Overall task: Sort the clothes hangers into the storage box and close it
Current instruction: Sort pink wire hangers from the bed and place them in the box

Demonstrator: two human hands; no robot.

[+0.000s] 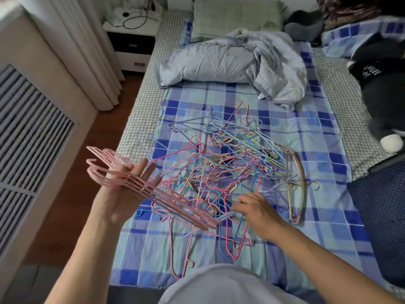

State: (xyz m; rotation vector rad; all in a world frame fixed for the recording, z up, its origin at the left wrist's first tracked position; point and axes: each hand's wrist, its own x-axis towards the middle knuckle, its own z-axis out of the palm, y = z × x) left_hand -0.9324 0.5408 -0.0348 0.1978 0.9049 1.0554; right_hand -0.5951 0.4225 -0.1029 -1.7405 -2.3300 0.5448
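Observation:
A tangled pile of thin hangers [230, 163] in pink, blue, purple and yellow lies on the blue checked bed sheet [317, 194]. My left hand [125, 189] is raised palm up over the bed's left edge, with a stack of flat pink hangers [153, 189] resting across its straight fingers, hooks pointing left. My right hand [256, 211] reaches into the near side of the pile and pinches a pale purple hanger [225, 216] next to the pink stack's lower end. A wooden hanger [298, 183] lies at the pile's right edge. No storage box is in view.
A crumpled light blue quilt [230, 60] and a green pillow [236, 16] lie at the bed's head. Dark clothing [383, 88] covers the right side. A nightstand [131, 40], curtains [83, 51] and a slatted cabinet [26, 139] border the wooden floor on the left.

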